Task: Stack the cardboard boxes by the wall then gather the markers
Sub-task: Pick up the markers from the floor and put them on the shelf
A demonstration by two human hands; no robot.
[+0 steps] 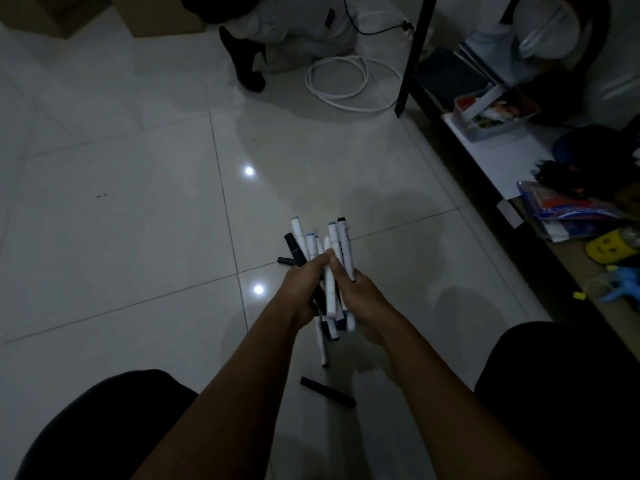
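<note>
A bundle of several white and black markers (330,258) stands between my two hands above the tiled floor. My left hand (300,289) grips the bundle from the left and my right hand (360,296) grips it from the right. One black marker (327,392) lies loose on the floor below my hands. A short black marker (285,261) lies on the floor just left of the bundle. Cardboard boxes (152,19) stand at the far top left.
A person's foot in a dark sock (244,60) and a coiled white cable (341,81) lie at the top. A black table leg (414,57) and a low shelf with a plastic container (491,116) and toys run along the right. My knees fill the bottom corners.
</note>
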